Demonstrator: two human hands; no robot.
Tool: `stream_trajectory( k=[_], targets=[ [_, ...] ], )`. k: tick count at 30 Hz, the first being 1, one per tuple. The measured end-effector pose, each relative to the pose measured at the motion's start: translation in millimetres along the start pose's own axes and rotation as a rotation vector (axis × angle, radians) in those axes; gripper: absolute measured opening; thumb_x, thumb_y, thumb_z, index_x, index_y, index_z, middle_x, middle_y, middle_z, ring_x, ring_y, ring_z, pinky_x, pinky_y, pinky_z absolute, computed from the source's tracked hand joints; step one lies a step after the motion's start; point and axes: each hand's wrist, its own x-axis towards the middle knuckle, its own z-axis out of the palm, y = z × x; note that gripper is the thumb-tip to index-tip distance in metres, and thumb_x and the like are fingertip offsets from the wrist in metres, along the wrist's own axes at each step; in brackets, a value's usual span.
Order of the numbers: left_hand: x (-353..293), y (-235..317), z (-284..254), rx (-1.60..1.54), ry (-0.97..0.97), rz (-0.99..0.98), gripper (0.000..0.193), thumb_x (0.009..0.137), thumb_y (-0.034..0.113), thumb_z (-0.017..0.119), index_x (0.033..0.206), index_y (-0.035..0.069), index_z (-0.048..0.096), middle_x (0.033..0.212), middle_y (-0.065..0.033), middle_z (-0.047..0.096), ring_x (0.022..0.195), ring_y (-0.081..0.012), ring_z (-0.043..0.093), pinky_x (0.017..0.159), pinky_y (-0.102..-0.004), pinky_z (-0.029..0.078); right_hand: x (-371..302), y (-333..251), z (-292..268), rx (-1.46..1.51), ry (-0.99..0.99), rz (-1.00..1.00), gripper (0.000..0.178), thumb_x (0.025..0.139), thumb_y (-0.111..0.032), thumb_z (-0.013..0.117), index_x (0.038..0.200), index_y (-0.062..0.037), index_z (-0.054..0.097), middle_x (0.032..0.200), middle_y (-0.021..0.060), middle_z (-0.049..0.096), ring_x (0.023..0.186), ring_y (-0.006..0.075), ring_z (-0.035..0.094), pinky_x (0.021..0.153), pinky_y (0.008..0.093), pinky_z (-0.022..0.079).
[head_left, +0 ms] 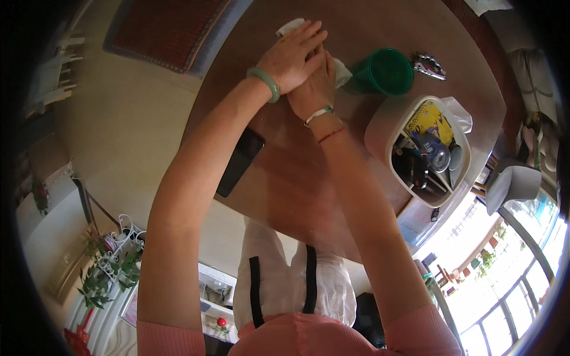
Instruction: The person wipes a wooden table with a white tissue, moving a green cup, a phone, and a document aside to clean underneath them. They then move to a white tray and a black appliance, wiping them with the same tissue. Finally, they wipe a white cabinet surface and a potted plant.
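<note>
White cloth or tissue, soft and crumpled, sits under both hands at the upper centre of the frame, on the brown round table. Left hand lies flat, fingers extended and together, palm down, stacked on top of the right hand; a pale green bangle rings its wrist. Right hand is beneath, also pressed downward; how far its fingers curl around the cloth cannot be told, since the left hand covers them. A white bracelet and a thin red cord sit at the right wrist. Only two bits of the cloth show: one corner beyond the left fingertips, another just right of the right hand. Judgement on handling: light, limp, no stiffness, not fragile; it should bunch readily and slide easily on the smooth tabletop, so flat palm pressure over its middle looks like the surest hold, or a pinch at the exposed right-hand edge. Outward from the hands: a green round tub stands just right of the cloth, with a small shiny metallic object beyond it toward the upper right. A white rectangular bin full of mixed items, including a yellow packet and dark round things, sits at the right edge of the table. A dark phone lies flat left of centre, partly under the left forearm.
</note>
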Motion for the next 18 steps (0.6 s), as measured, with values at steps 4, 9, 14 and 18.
stream_trajectory(
  k=[4,9,14,18],
  targets=[
    [28.4,-44.8,-6.8,-0.027,0.044,0.070,0.054,0.106,0.038,0.043,0.153,0.013,0.044,0.165,-0.0077,0.030,0.154,-0.0265,0.022,0.125,-0.0388,0.023,40.4,4.7,21.5,-0.007,0.090,-0.023,0.051,0.094,-0.028,0.058,0.141,-0.0093,0.056,0.149,0.0116,0.053,0.148,0.0333,0.032,0.119,0.0476,0.022],
    [78.6,-91.1,-17.9,0.002,0.078,0.135,0.054,0.106,0.034,0.045,0.148,0.001,0.047,0.160,-0.0224,0.036,0.150,-0.0418,0.027,0.124,-0.0455,0.024,99.4,12.7,43.4,-0.256,-0.008,-0.031,0.045,0.096,-0.029,0.054,0.138,-0.0144,0.060,0.145,0.0087,0.056,0.142,0.0309,0.038,0.118,0.0475,0.024],
    [109.4,-116.7,-34.9,-0.017,0.122,0.159,0.061,0.107,0.040,0.040,0.148,-0.005,0.044,0.158,-0.0235,0.038,0.150,-0.0381,0.028,0.124,-0.0428,0.023,142.0,24.5,46.8,-0.241,-0.099,-0.151,0.053,0.095,-0.027,0.052,0.142,-0.0047,0.054,0.149,0.0129,0.052,0.137,0.0361,0.041,0.117,0.0488,0.027],
    [71.3,-100.3,-37.4,-0.002,0.069,0.109,0.059,0.106,0.033,0.037,0.153,-0.003,0.036,0.161,-0.0212,0.034,0.153,-0.0329,0.025,0.126,-0.0437,0.020,120.4,10.0,42.4,-0.371,-0.202,-0.086,0.046,0.091,-0.026,0.056,0.134,-0.0137,0.062,0.141,0.0081,0.059,0.139,0.0299,0.041,0.117,0.0457,0.028]
  ],
)
